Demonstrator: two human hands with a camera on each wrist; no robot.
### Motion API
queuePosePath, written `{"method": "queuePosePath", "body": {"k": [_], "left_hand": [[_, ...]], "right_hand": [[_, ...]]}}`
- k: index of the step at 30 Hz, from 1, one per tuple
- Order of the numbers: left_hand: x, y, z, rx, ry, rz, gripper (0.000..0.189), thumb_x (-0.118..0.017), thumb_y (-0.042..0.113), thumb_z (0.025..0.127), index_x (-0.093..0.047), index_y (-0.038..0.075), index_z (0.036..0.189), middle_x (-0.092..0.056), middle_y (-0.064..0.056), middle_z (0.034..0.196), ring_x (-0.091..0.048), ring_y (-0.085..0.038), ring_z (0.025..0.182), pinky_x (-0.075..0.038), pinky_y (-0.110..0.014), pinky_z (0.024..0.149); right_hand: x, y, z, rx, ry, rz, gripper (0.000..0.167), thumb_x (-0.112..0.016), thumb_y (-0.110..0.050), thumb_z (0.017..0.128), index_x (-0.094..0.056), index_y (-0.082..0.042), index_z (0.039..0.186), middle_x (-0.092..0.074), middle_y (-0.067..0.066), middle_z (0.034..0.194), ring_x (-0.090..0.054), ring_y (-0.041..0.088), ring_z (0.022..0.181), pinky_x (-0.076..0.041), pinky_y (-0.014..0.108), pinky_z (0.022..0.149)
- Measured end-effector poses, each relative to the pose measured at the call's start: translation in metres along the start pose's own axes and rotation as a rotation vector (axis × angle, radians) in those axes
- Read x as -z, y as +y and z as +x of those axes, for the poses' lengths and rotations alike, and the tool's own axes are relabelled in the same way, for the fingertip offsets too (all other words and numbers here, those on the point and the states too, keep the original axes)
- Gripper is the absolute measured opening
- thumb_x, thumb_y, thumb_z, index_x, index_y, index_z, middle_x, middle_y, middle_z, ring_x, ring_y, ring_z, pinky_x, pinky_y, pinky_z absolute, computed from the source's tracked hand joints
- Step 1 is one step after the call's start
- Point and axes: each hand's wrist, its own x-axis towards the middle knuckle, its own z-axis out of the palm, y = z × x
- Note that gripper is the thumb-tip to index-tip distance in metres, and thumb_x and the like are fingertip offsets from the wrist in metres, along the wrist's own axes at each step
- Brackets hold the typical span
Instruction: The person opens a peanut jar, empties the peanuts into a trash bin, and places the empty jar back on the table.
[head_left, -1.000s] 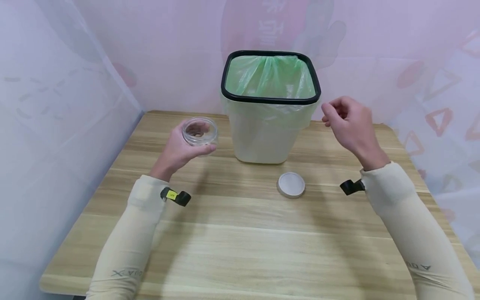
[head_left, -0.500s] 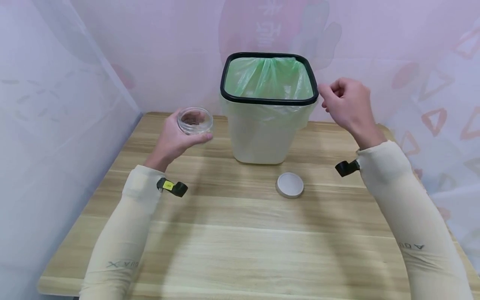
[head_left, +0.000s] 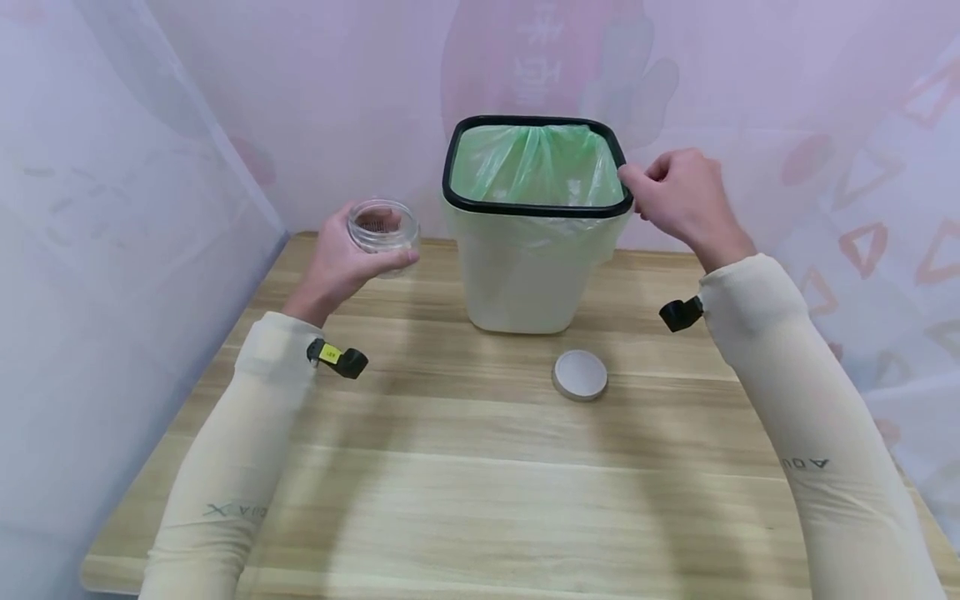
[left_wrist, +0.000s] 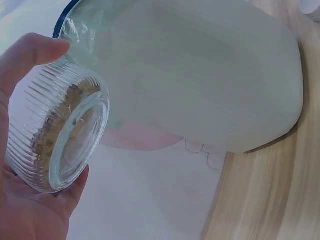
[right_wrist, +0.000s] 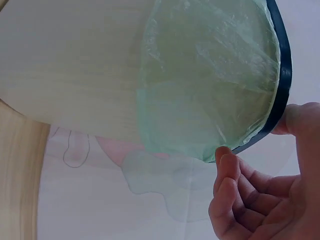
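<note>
Head view showing left hand (head_left: 339,265) gripping ribbed glass jar (head_left: 382,227) aloft, left of the bin (head_left: 534,275), fingers curled round its wall; right hand (head_left: 678,200) pinching the bin's black rim (head_left: 537,207) at the near right corner. Risking, by judgement, brown contents spilling onto the table (head_left: 480,467) if tipped short of the liner (head_left: 536,162). Jar's short axis leaning slightly, mouth facing up, base toward the wrist camera.

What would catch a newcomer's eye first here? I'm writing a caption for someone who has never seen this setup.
The pale bin with a black rim and green plastic liner stands at the back of the wooden table. The left hand grips a ribbed clear glass jar beside it, while the right hand touches the bin's rim. A round grey lid lies before the bin.
</note>
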Motion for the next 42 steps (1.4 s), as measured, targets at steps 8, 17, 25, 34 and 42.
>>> {"method": "queuePosePath", "body": {"k": [8,17,25,34,42], "left_hand": [[0.003,0.008,0.013,0.02,0.04,0.032,0.069,-0.092,0.027,0.079,-0.059,0.01,0.136,-0.067,-0.003,0.127,-0.063,-0.017,0.116,-0.053,-0.029,0.101],[0.01,0.021,0.029,0.006,0.069,0.03,0.067,-0.092,0.025,0.078,-0.059,0.009,0.135,-0.066,-0.002,0.125,-0.063,-0.016,0.115,-0.052,-0.027,0.099],[0.017,0.036,0.04,0.015,0.081,0.073,0.069,-0.093,0.027,0.077,-0.059,0.01,0.135,-0.065,0.001,0.125,-0.063,-0.017,0.115,-0.053,-0.028,0.099],[0.016,0.053,0.054,-0.014,0.073,0.124,0.074,-0.095,0.03,0.075,-0.058,0.009,0.136,-0.065,0.003,0.124,-0.063,-0.017,0.117,-0.052,-0.03,0.103],[0.013,0.069,0.062,-0.046,0.084,0.142,0.076,-0.095,0.026,0.074,-0.057,0.007,0.136,-0.063,0.003,0.122,-0.063,-0.017,0.114,-0.054,-0.029,0.103]], "right_hand": [[-0.003,-0.005,0.006,-0.016,-0.019,-0.048,0.048,-0.048,-0.045,0.094,-0.061,-0.014,0.059,-0.06,-0.008,0.055,-0.049,0.021,0.068,-0.037,0.032,0.055],[-0.005,-0.006,0.01,-0.024,-0.025,-0.037,0.045,-0.05,-0.038,0.095,-0.066,-0.014,0.061,-0.059,-0.009,0.054,-0.052,0.022,0.083,-0.04,0.031,0.061],[-0.005,-0.006,0.011,-0.029,-0.013,-0.049,0.041,-0.053,-0.035,0.093,-0.061,-0.016,0.057,-0.053,-0.011,0.05,-0.05,0.021,0.076,-0.04,0.031,0.059],[-0.006,-0.006,0.011,-0.043,-0.022,-0.035,0.039,-0.054,-0.035,0.093,-0.062,-0.015,0.059,-0.051,-0.011,0.051,-0.047,0.021,0.076,-0.039,0.032,0.059],[-0.006,-0.011,0.011,-0.037,-0.034,-0.052,0.035,-0.054,-0.032,0.09,-0.061,-0.012,0.062,-0.045,-0.01,0.052,-0.046,0.023,0.079,-0.039,0.033,0.061]]}}
